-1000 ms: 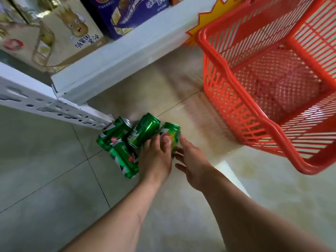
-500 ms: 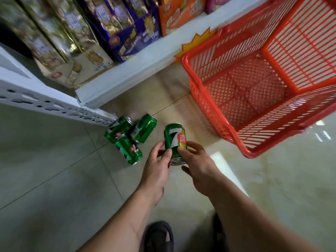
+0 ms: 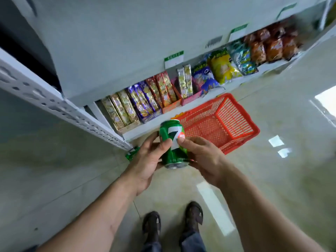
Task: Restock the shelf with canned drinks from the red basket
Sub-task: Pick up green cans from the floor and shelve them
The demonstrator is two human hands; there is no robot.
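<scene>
Green can (image 3: 173, 143) held up in front of the body by both hands, white "7" facing the camera, its top tilted away. Left hand (image 3: 146, 161) wraps its left side, thumb on the front. Right hand (image 3: 201, 157) grips the right side, thumb on the red dot. Red basket (image 3: 241, 122) on the floor (image 3: 54, 179) beyond, against the bottom shelf (image 3: 138, 132). Snack boxes (image 3: 140, 102) and bags (image 3: 223, 66) line that shelf. A sliver of more green cans (image 3: 131, 155) shows left of the left hand. Two dark shoes (image 3: 152, 224) below.
</scene>
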